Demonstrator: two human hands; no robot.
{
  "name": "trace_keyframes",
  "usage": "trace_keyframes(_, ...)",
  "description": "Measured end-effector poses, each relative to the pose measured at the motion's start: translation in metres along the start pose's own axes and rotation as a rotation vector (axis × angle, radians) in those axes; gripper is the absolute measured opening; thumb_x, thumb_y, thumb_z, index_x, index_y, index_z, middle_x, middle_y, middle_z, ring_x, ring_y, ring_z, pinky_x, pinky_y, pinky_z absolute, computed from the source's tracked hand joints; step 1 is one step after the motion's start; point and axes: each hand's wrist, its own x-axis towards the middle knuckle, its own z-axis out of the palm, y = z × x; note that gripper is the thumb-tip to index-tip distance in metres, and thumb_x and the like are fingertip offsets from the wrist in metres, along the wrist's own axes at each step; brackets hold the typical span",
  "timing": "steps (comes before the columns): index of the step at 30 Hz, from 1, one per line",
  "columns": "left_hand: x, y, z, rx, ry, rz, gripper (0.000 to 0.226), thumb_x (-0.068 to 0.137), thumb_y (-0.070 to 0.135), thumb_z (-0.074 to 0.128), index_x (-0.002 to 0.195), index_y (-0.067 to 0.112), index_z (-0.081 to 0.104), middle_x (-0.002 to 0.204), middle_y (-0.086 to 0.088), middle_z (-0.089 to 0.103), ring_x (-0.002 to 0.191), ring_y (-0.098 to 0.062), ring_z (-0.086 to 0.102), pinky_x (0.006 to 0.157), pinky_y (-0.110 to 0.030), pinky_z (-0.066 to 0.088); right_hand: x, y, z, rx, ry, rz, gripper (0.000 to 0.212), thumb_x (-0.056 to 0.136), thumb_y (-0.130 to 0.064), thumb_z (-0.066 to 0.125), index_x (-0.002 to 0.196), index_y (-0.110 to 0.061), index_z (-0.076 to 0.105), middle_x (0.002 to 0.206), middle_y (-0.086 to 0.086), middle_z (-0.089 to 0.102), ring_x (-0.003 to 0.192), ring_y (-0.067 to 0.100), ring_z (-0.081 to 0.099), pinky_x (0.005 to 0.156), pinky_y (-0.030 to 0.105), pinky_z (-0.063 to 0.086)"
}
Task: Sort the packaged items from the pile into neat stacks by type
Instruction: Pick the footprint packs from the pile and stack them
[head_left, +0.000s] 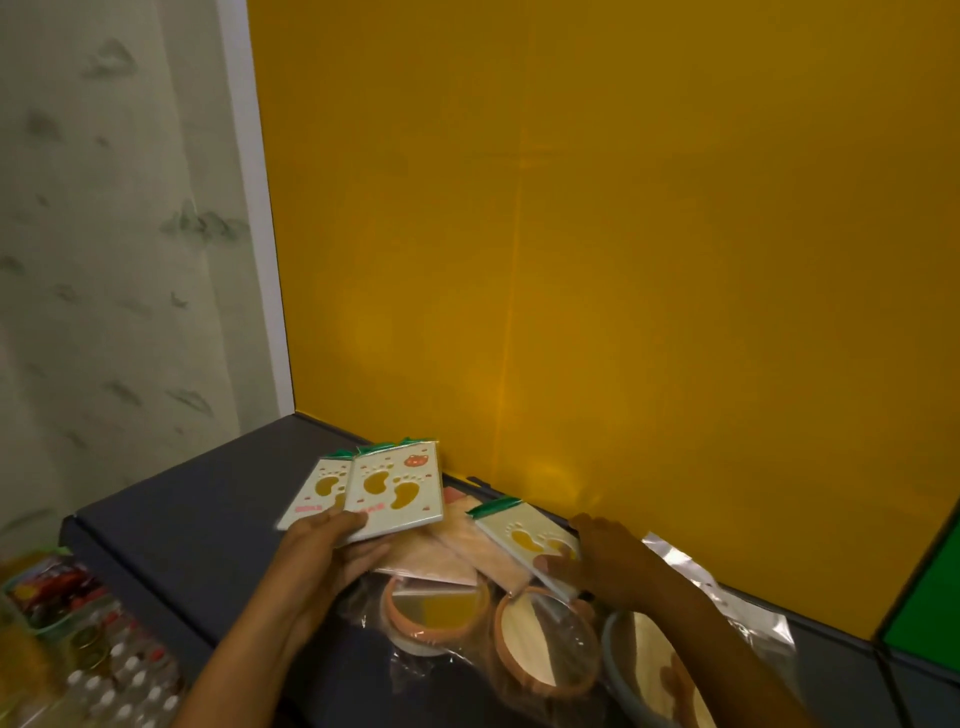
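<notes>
My left hand (332, 545) grips a small fan of white footprint packs (395, 493) with green tops, lifted above the dark table (197, 525). My right hand (602, 564) holds one more footprint pack (519, 535) by its lower end, tilted over the pile. Under both hands lie peach-coloured flat packs (467, 551) and round wrapped mirrors: a small orange-rimmed one (436, 613), a larger orange-rimmed one (545, 649) and a blue-rimmed one (649, 670).
A yellow panel (623, 260) rises right behind the table. A clear plastic bag (727, 597) lies by its base on the right. Low at the left sit a green tray of packets (47, 592) and several small bottles (119, 691).
</notes>
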Motion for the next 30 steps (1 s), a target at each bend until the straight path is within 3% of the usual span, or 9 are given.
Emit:
trace_keyframes(2, -0.002, -0.002, -0.005, -0.026, -0.011, -0.003, 0.014, 0.091, 0.001, 0.052, 0.098, 0.012, 0.056, 0.101, -0.019, 0.07, 0.096, -0.034, 0.067, 0.067, -0.037, 0.058, 0.011, 0.004, 0.005, -0.013, 0.001, 0.002, 0.113, 0.048, -0.103, 0.03, 0.127, -0.024, 0.049, 0.125, 0.0, 0.06, 0.109, 0.022, 0.058, 0.091, 0.041, 0.051)
trace_keyframes(8, 0.005, -0.001, -0.019, -0.025, -0.003, -0.035, 0.013, 0.091, 0.003, 0.053, 0.101, 0.011, 0.056, 0.101, -0.02, 0.069, 0.095, -0.035, 0.067, 0.066, -0.038, 0.058, 0.011, -0.008, -0.002, 0.052, 0.016, 0.067, 0.114, 0.032, -0.102, 0.042, 0.113, -0.023, 0.059, 0.113, -0.001, 0.067, 0.097, 0.016, 0.063, 0.083, 0.036, 0.056)
trace_keyframes(10, 0.008, 0.002, -0.022, -0.014, -0.013, -0.049, 0.013, 0.09, 0.004, 0.055, 0.102, 0.01, 0.056, 0.1, -0.02, 0.07, 0.094, -0.035, 0.068, 0.064, -0.037, 0.059, 0.006, -0.016, -0.009, 0.094, 0.018, 0.074, 0.093, 0.044, -0.092, 0.058, 0.109, -0.025, 0.066, 0.111, -0.001, 0.071, 0.094, 0.014, 0.067, 0.082, 0.034, 0.056)
trace_keyframes(12, 0.011, 0.005, -0.025, -0.005, -0.03, -0.05, 0.012, 0.09, 0.005, 0.055, 0.101, 0.01, 0.057, 0.1, -0.02, 0.07, 0.094, -0.034, 0.068, 0.065, -0.037, 0.059, 0.001, -0.025, -0.016, 0.146, 0.025, 0.119, 0.059, 0.063, -0.067, 0.074, 0.101, -0.022, 0.07, 0.106, 0.0, 0.073, 0.088, 0.013, 0.068, 0.079, 0.03, 0.057)
trace_keyframes(14, 0.013, 0.008, -0.028, 0.009, -0.046, -0.046, 0.012, 0.09, 0.006, 0.056, 0.1, 0.012, 0.057, 0.101, -0.019, 0.069, 0.095, -0.034, 0.068, 0.068, -0.039, 0.058, -0.001, -0.028, -0.02, 0.223, 0.03, 0.176, 0.034, 0.074, -0.048, 0.077, 0.093, -0.021, 0.068, 0.101, 0.001, 0.073, 0.078, 0.009, 0.067, 0.066, 0.022, 0.056)
trace_keyframes(17, 0.015, 0.007, -0.03, 0.019, -0.064, -0.06, 0.018, 0.089, 0.007, 0.057, 0.107, 0.011, 0.055, 0.104, -0.018, 0.068, 0.095, -0.034, 0.068, 0.067, -0.038, 0.059, -0.004, -0.03, -0.025, 0.339, 0.108, 0.255, 0.023, 0.083, -0.027, 0.072, 0.096, -0.01, 0.064, 0.096, 0.005, 0.071, 0.073, 0.011, 0.065, 0.055, 0.019, 0.048)
trace_keyframes(22, 0.009, 0.003, -0.029, 0.028, -0.103, -0.052, 0.012, 0.09, 0.005, 0.055, 0.101, 0.008, 0.059, 0.086, -0.013, 0.075, 0.084, -0.029, 0.071, 0.064, -0.036, 0.06, -0.011, -0.033, -0.033, 0.577, 0.195, 0.285, 0.009, 0.087, -0.01, 0.064, 0.081, -0.011, 0.057, 0.083, 0.013, 0.071, 0.071, 0.025, 0.069, 0.062, 0.034, 0.052)
trace_keyframes(27, 0.0, -0.001, -0.025, 0.029, -0.124, -0.044, 0.018, 0.09, 0.004, 0.056, 0.108, 0.005, 0.058, 0.091, -0.015, 0.074, 0.089, -0.032, 0.07, 0.067, -0.039, 0.06, -0.035, -0.031, -0.045, 0.771, 0.213, 0.275, 0.01, 0.086, -0.007, 0.064, 0.08, -0.011, 0.058, 0.082, 0.021, 0.073, 0.067, 0.03, 0.069, 0.068, 0.042, 0.053)
trace_keyframes(30, -0.01, -0.005, -0.013, 0.04, -0.154, -0.051, 0.019, 0.089, 0.004, 0.056, 0.108, 0.005, 0.058, 0.097, -0.018, 0.072, 0.092, -0.034, 0.069, 0.067, -0.041, 0.059, -0.06, -0.025, -0.051, 0.894, 0.215, 0.249, 0.006, 0.088, -0.006, 0.063, 0.089, -0.009, 0.058, 0.079, 0.018, 0.072, 0.069, 0.028, 0.068, 0.069, 0.039, 0.054)
